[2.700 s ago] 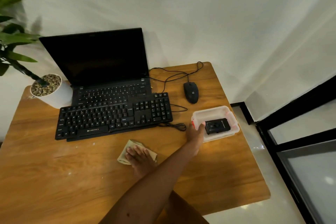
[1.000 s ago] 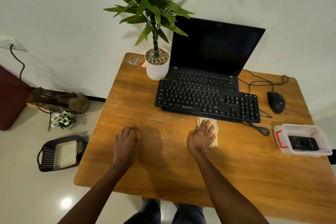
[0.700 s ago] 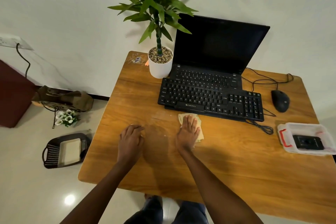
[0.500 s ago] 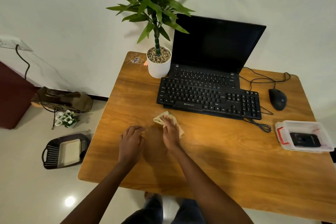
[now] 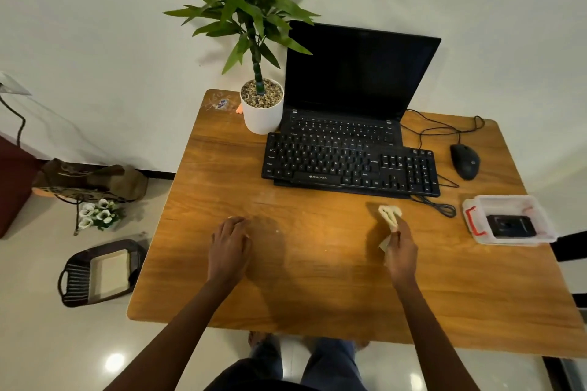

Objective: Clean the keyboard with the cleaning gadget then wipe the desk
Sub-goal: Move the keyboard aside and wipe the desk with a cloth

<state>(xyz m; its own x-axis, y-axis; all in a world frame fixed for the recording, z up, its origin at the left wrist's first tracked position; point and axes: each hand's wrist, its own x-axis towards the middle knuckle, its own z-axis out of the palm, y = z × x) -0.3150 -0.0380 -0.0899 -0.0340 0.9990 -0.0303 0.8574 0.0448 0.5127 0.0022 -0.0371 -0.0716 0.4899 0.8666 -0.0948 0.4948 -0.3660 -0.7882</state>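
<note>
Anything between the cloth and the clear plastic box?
Yes: in the head view, a coiled black cable lies on the wooden desk between the crumpled cream cloth and the clear red-latched plastic box.

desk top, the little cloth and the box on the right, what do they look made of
The brown desk top looks like wood or wood-look laminate: streaky grain, soft sheen. The small pale yellow cloth looks like soft fabric: it crumples and folds where the right hand pinches it. The clear box with a red clasp looks like translucent plastic: milky see-through walls, thin moulded rim.
</note>
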